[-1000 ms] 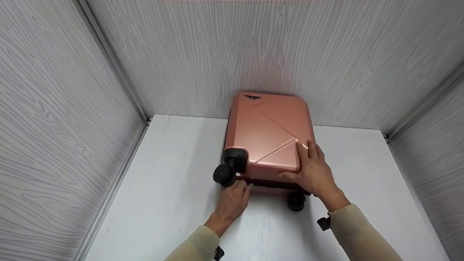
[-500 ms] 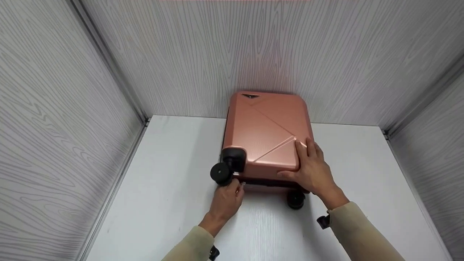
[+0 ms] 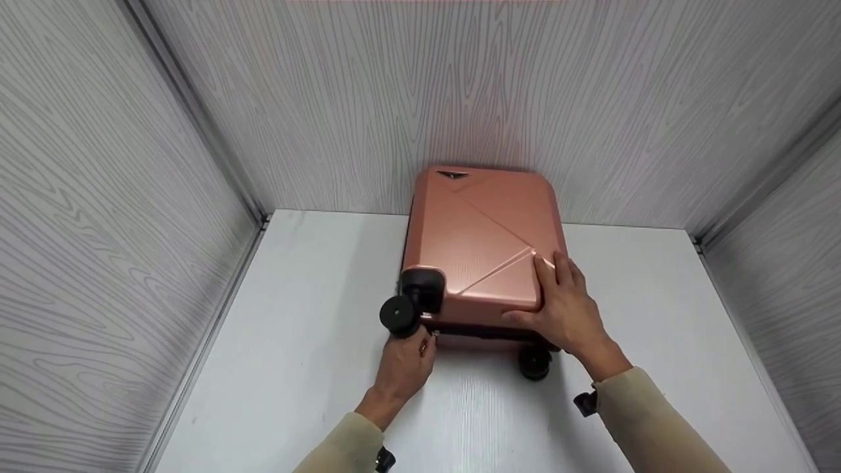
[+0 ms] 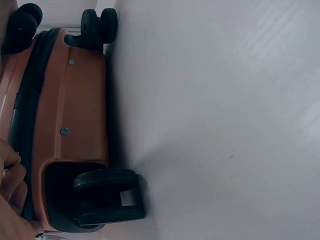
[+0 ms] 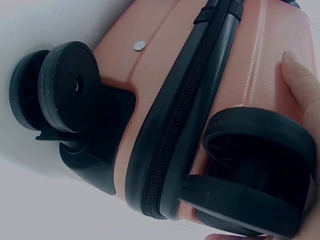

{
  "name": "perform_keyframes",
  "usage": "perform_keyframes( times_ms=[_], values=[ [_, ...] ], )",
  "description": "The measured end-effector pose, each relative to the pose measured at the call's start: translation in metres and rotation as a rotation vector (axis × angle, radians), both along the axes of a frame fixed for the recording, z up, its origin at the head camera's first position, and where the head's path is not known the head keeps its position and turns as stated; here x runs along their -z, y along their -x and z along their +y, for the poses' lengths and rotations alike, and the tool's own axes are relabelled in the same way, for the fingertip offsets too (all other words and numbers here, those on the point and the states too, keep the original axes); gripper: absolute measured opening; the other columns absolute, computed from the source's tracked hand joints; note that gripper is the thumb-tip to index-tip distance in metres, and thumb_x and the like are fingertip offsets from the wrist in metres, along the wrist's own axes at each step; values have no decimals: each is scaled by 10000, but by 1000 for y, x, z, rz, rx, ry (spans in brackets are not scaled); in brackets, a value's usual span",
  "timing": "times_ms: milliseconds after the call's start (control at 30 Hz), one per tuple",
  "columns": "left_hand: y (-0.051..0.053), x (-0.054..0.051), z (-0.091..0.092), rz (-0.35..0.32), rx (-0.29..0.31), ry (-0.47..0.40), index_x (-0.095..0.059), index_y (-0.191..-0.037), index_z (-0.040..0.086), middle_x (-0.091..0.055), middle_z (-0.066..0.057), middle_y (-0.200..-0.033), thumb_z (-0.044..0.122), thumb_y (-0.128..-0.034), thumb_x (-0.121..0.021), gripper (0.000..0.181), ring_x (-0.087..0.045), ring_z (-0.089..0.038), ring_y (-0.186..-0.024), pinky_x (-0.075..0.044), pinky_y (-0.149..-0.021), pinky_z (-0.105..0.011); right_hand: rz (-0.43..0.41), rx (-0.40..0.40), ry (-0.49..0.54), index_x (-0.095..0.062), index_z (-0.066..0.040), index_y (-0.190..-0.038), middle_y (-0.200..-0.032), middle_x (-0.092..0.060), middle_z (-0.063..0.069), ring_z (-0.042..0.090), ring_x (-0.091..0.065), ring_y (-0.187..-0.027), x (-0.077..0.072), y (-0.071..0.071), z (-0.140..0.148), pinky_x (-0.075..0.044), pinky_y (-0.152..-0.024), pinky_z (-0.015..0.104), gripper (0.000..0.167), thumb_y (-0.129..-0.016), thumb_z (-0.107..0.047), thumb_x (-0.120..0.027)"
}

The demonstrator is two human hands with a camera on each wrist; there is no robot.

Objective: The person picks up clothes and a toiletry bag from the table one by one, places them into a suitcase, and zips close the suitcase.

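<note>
A rose-gold hard-shell suitcase point(image 3: 486, 230) lies flat on the white surface, its wheeled end towards me. At its near left corner my left hand point(image 3: 404, 361) pinches a small metal zipper pull point(image 3: 435, 334); in the left wrist view the fingers point(image 4: 12, 175) are curled at the black zipper band, and the pull is mostly hidden. My right hand point(image 3: 568, 312) rests on the shell's near right corner, fingers spread over the top and thumb along the front edge. The right wrist view shows the zipper point(image 5: 180, 110) with its teeth together on that stretch.
Black double wheels stick out towards me, one point(image 3: 399, 315) beside my left hand and another point(image 3: 535, 363) below my right. A grey wood-grain wall point(image 3: 486, 79) stands right behind the suitcase. Side walls rise at left point(image 3: 85, 230) and right point(image 3: 788, 263).
My left hand has slid left along the suitcase's near edge with the zipper pull, towards the corner wheel. My right hand has kept its place on the shell.
</note>
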State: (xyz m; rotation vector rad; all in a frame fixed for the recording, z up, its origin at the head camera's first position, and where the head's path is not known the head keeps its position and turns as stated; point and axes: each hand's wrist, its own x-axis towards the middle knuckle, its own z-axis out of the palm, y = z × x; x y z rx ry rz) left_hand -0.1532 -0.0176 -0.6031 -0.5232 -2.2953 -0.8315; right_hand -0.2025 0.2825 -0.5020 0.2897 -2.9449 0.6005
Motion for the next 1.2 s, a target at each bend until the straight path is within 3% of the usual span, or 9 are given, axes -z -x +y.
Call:
perform_keyframes(
  times_ms=[400, 700, 867, 1000, 1200],
  values=[
    [-1, 0, -2, -22, -104, 22, -669, -781, 138, -663, 5, -744, 195, -916, -829, 217, -666, -227, -804, -572, -779, -443, 26, -9, -1, -291, -144, -1660, -1730, -154, 240, 485, -182, -1577, 2, 0, 2, -489, -944, 740, 1273, -710, -847, -763],
    [4, -2, 0, 48, -90, 27, -776, -804, 167, -708, 9, -763, 288, -856, -887, 172, -676, -271, -841, -545, -866, -515, 42, 6, -20, -291, -130, -1656, -1721, -164, 242, 497, -204, -1561, 2, -3, 6, -503, -890, 748, 1268, -723, -866, -734],
    [2, -4, -5, -39, -101, -31, -725, -768, 146, -676, -63, -841, 287, -874, -874, 230, -620, -348, -992, -510, -948, -521, 36, 7, -13, -287, -141, -1659, -1724, -164, 233, 489, -208, -1562, 4, -3, 4, -502, -892, 745, 1284, -707, -873, -739],
    [-2, -7, -6, -120, -103, -82, -663, -755, 135, -612, -112, -952, 283, -906, -849, 282, -584, -327, -1054, -525, -947, -505, 31, 8, -6, -292, -149, -1657, -1726, -166, 228, 481, -202, -1568, 4, -3, 2, -500, -899, 744, 1286, -699, -882, -736],
    [-5, -12, -6, -192, -71, -88, -694, -784, 130, -617, -24, -850, 244, -936, -824, 230, -601, -167, -846, -548, -775, -388, 26, 5, -4, -277, -150, -1666, -1736, -144, 236, 486, -178, -1578, 3, -3, 2, -488, -932, 745, 1287, -708, -881, -728]
  ],
)
